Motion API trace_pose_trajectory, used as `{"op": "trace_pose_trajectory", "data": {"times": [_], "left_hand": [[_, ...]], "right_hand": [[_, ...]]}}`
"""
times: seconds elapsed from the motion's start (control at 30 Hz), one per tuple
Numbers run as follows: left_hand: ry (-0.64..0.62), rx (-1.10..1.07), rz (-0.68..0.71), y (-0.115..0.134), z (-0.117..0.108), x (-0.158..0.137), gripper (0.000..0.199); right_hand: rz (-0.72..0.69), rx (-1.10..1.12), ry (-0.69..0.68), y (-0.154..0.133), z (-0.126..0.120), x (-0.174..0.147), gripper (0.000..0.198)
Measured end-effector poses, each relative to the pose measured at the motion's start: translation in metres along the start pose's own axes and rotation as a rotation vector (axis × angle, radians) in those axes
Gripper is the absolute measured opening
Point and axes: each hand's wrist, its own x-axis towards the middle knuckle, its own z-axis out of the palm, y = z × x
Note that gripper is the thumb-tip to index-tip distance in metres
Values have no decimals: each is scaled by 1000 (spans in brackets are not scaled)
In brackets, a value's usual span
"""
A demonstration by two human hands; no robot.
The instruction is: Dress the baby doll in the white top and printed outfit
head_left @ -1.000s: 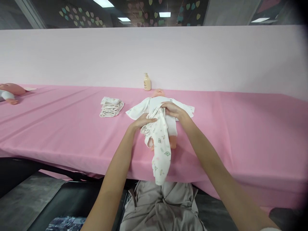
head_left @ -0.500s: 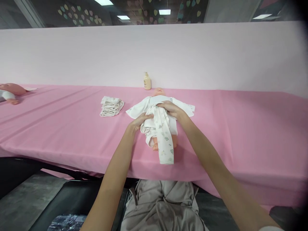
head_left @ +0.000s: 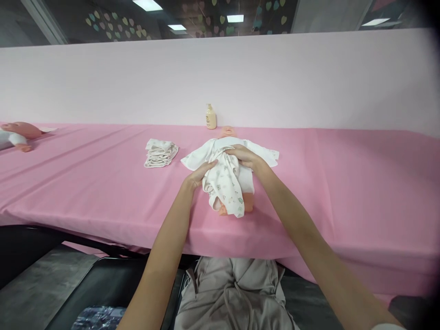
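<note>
A baby doll (head_left: 248,201) lies on its back on the pink-covered table, its head by the wall and its feet towards me. It wears a white top (head_left: 201,154) with both sleeves spread outward. Over its belly and legs I hold bunched white baby pants (head_left: 225,183) with a small print; one leg hangs down across the doll's legs. My left hand (head_left: 202,173) is closed on the cloth at its left side. Higher up, my right hand (head_left: 242,155) grips the gathered upper edge. The fingertips of both hands are partly hidden in the folds.
A stack of folded white cloth (head_left: 161,153) lies left of the doll. Behind its head, against the wall, stands a cream pump bottle (head_left: 211,117). Another doll (head_left: 20,133) lies at the far left of the pink tablecloth (head_left: 103,183). A black chair (head_left: 103,279) is below the table edge.
The hanging pant leg, long and straight before, is now gathered up shorter and wider, its lower end raised. Both hands keep nearly the same place.
</note>
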Motion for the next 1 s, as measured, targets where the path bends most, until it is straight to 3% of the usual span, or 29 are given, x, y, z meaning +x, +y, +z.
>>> {"op": "trace_pose_trajectory", "data": {"times": [0.1,0.27,0.37,0.5,0.6,0.67,0.8,0.9,1.0], "left_hand": [[-47,95,-57,0,-2,-4,52],[72,-101,98,3,-1,1,35],[49,-171,33,3,1,3,35],[-7,-154,-30,-1,-2,1,39],[-61,-53,-82,-4,-6,-1,49],[-67,-51,-52,-5,-7,-1,51],[48,-212,86,-2,-6,3,32],[62,-269,81,0,-6,6,32],[53,-250,74,-2,-7,5,35]], "right_hand": [[21,15,-62,4,-1,0,5],[138,-195,-289,1,-6,-8,36],[119,-299,-230,0,-8,-8,44],[-62,-178,-72,2,-5,-2,20],[-65,-44,-35,6,-2,3,14],[-48,32,-44,7,0,4,14],[3,-8,-161,4,1,-3,22],[73,-170,-287,0,0,-10,33],[0,-122,-256,-1,-1,-9,36]]}}
